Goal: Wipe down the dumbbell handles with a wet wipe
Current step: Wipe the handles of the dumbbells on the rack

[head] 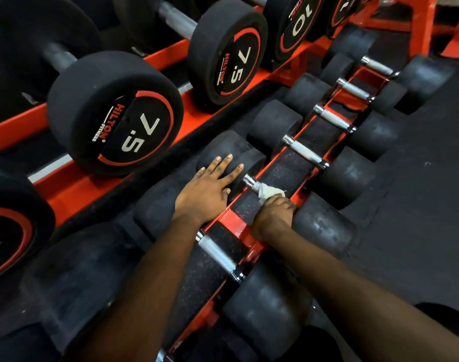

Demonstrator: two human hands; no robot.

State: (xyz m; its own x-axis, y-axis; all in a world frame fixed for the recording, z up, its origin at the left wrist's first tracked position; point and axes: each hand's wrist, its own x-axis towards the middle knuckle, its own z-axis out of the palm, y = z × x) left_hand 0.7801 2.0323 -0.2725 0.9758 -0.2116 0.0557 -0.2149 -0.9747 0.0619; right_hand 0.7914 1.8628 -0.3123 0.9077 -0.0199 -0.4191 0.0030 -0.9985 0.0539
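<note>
Head view: on the upper tier of the red rack point(74, 190), two rubber dumbbells show end plates reading "HILTON FITNESS" and "7.5", the nearer point(118, 121) and the farther point(229, 58). Beyond them, another plate point(298, 24) reads "10".

On the lower tier lies a row of plain black dumbbells with no legible markings. The dumbbell handle point(250, 182) being wiped belongs to one in the near part of this row. It is knurled chrome, and its long axis runs from upper left to lower right across the rack's channel, parallel to its neighbours' handles.

The right hand point(275, 214) is curled tight around the handle's right portion, clamping a white wet wipe point(268, 192) against the metal. The wipe bunches out just left of the fingers, and whether it wraps fully round the bar is probably hidden beneath them.

The left hand point(207, 190) lies flat, fingers straight and spread, on that dumbbell's left head point(223, 146). The right head point(325, 224) sits just beside the right hand.
</note>
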